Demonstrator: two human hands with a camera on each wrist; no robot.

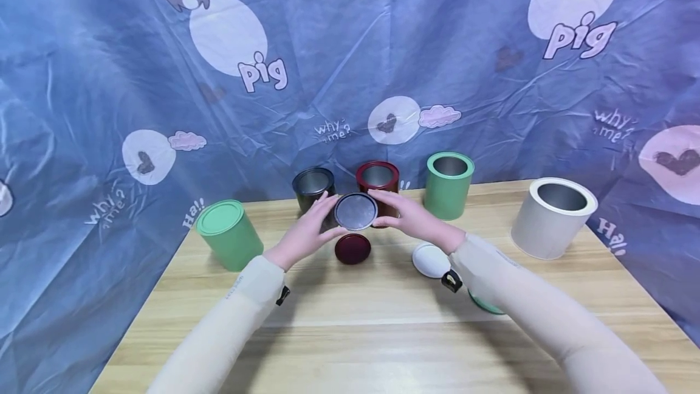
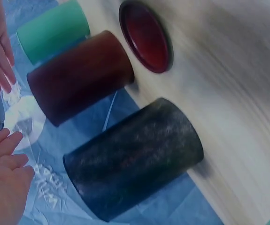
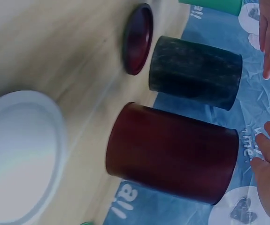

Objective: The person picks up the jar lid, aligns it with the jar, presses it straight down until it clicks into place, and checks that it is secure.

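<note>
A dark grey-black round lid is held up between both hands in the head view, over the table and in front of two cans. My left hand grips its left edge, fingers above and thumb below. On the opposite edge, my right hand holds it with fingers and thumb. Just behind stand an open black can and an open dark red can, partly hidden by the hands and lid. Below the held lid, a dark red lid lies on the table. Both wrist views catch the held lid only at their borders.
At the left stands a green can with its lid on. An open green can and an open white can stand at the right. A white lid and a green lid lie near my right forearm, partly covered.
</note>
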